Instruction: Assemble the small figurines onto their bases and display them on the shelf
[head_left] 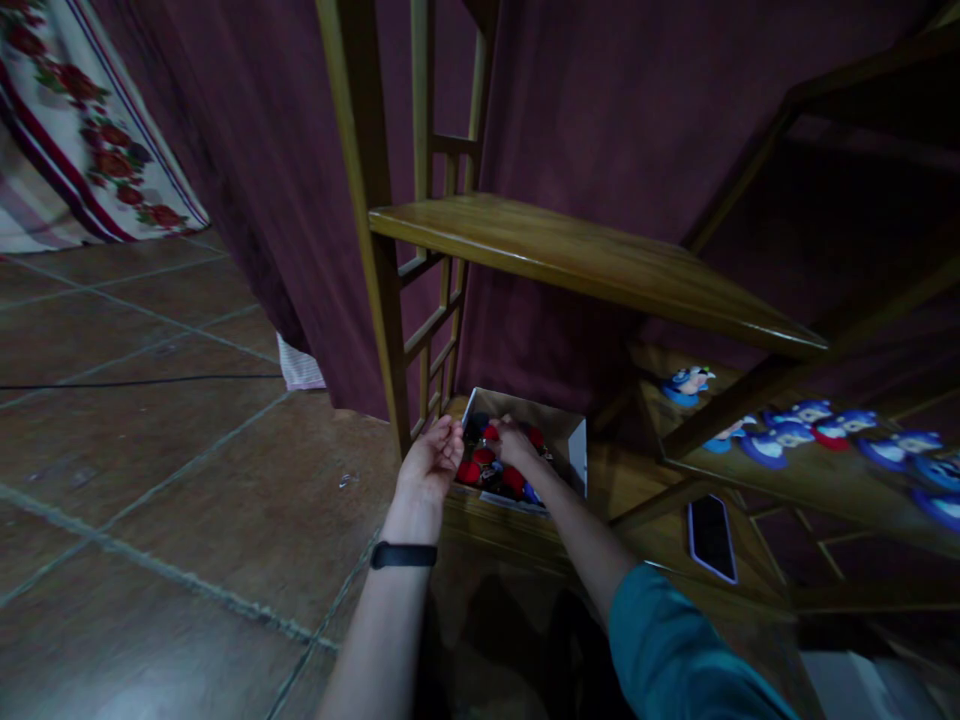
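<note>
My left hand (pixel 435 455) is palm up at the left rim of an open cardboard box (pixel 577 455), with its fingers loosely bent and nothing visible in the palm. Inside the box, my right hand (pixel 511 443) points down among several small figurines (pixel 514 482) with red and dark blue parts. Its fingers look bent together, but their tips are in shadow, so what they grip cannot be made out. The box sits on the lowest board (pixel 615 480) of a wooden shelf unit.
Above the box juts a wooden shelf (pixel 540 235), with an upright post (pixel 375 220) on its left. To the right, several blue-based figurines (pixel 776 440) stand on another shelf, and a phone (pixel 711 538) lies below them. A purple curtain (pixel 600 110) hangs behind.
</note>
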